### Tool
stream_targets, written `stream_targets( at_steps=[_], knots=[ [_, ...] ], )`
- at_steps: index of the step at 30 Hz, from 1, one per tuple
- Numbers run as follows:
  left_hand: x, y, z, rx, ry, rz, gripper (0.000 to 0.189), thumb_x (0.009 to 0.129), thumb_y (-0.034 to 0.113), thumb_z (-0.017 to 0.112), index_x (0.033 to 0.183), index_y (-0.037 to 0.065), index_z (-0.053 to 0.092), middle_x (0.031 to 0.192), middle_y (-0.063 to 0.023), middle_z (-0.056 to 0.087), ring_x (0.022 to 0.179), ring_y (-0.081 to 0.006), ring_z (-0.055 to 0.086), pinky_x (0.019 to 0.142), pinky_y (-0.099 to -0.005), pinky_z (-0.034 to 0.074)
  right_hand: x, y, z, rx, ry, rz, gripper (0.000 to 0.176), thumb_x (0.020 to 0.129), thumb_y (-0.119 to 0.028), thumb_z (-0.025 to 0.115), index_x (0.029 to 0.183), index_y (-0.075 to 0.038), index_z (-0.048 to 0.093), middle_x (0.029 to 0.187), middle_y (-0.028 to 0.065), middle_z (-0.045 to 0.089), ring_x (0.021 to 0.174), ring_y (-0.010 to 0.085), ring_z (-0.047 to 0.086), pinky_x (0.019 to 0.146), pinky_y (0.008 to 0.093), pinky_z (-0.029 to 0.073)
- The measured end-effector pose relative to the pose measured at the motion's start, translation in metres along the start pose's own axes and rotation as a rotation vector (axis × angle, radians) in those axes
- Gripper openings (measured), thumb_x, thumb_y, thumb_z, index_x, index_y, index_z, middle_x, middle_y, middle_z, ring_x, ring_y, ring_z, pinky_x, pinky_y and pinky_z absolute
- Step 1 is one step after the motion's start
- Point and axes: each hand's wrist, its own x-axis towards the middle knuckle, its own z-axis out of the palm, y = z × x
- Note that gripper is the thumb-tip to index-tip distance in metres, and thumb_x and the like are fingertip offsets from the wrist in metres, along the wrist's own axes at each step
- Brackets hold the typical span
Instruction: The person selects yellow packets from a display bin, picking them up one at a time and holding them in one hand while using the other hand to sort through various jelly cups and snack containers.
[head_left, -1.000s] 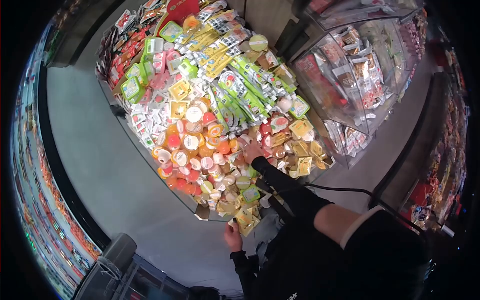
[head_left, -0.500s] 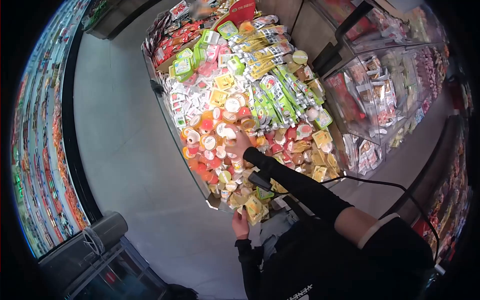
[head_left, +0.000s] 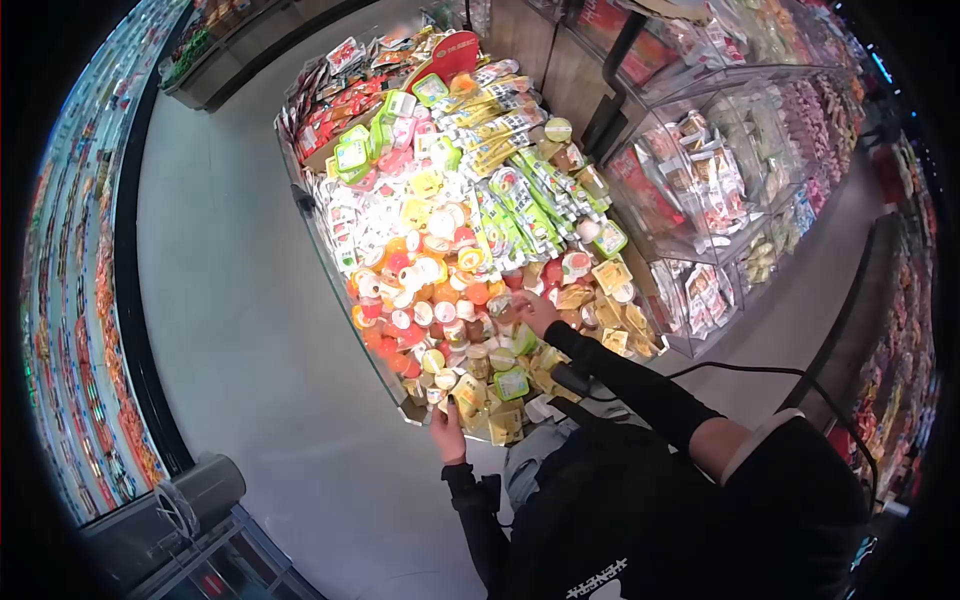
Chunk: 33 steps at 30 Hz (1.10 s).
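My right hand [head_left: 540,313] reaches over the middle of the display bin, fingers curled in at a clear jelly cup [head_left: 502,309]. Around it lie jelly cups with white, red and orange lids or fillings. At the bin's near left corner, my left hand [head_left: 448,434] pinches the edge of a yellow packet [head_left: 468,394]; its fingertips are partly hidden. A second yellow packet [head_left: 507,426] lies beside that one, and a green-rimmed tub [head_left: 511,384] sits just behind them.
Green pouches [head_left: 520,205] and small white packets [head_left: 338,215] fill the farther part of the bin. Clear stacked boxes [head_left: 700,190] stand to the right. A black cable [head_left: 735,365] runs past my right arm. Stocked shelves [head_left: 85,300] line the left side.
My right hand has moved rightward from the white-lidded cups to the clear cup. My left hand has shifted left along the near edge with the yellow packet. The view has tilted slightly.
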Motion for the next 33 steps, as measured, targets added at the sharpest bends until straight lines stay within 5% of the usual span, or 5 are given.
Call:
stream_targets(
  at_steps=[9,13,18,25,33],
  knots=[
    [0.039,0.018,0.02,0.003,-0.142,0.165,0.025,0.084,0.023,0.053,0.077,-0.001,0.051,0.049,0.0012,0.038,0.046,-0.006,0.032,0.042,-0.0253,0.026,-0.193,0.071,-0.157,0.049,0.131,0.205,0.031,0.072,0.007,0.041,0.101,0.002,0.05,0.082,0.0092,0.059,0.07,0.0128,0.056,0.065,0.0236,0.047],
    [0.039,0.037,0.044,-0.007,-0.329,0.201,0.025,0.083,0.022,0.054,0.071,0.0,0.048,0.05,0.0027,0.037,0.047,-0.0042,0.032,0.042,-0.0228,0.025,-0.227,0.072,-0.155,0.212,0.136,0.258,0.029,0.072,0.004,0.041,0.099,0.001,0.052,0.079,0.0086,0.061,0.065,0.0121,0.057,0.063,0.0253,0.047],
    [0.026,0.049,0.077,0.706,-0.379,0.456,0.032,0.067,0.023,0.066,0.09,0.002,0.056,0.073,-0.015,0.059,0.071,-0.0316,0.056,0.063,-0.0389,0.044,-0.248,0.057,-0.151,-0.109,-0.099,0.223,0.025,0.074,-0.006,0.05,0.099,-0.003,0.053,0.081,0.009,0.062,0.072,0.0186,0.06,0.067,0.0293,0.047],
    [0.031,0.02,0.144,0.891,-0.556,0.646,0.031,0.067,0.024,0.064,0.09,0.004,0.058,0.075,-0.0148,0.059,0.073,-0.0318,0.057,0.065,-0.0396,0.045,-0.307,0.089,-0.144,-0.103,0.03,0.282,0.024,0.075,-0.014,0.052,0.097,-0.006,0.055,0.081,0.0082,0.062,0.072,0.0207,0.061,0.067,0.0308,0.048],
    [0.048,-0.011,0.228,0.592,-0.907,0.444,0.031,0.068,0.015,0.064,0.097,0.006,0.058,0.08,-0.0124,0.061,0.067,-0.024,0.058,0.06,-0.0338,0.045,-0.359,0.109,-0.147,0.028,0.252,0.497,0.023,0.078,-0.012,0.05,0.099,-0.005,0.055,0.081,0.0077,0.062,0.072,0.0167,0.06,0.068,0.0282,0.047]
  ],
)
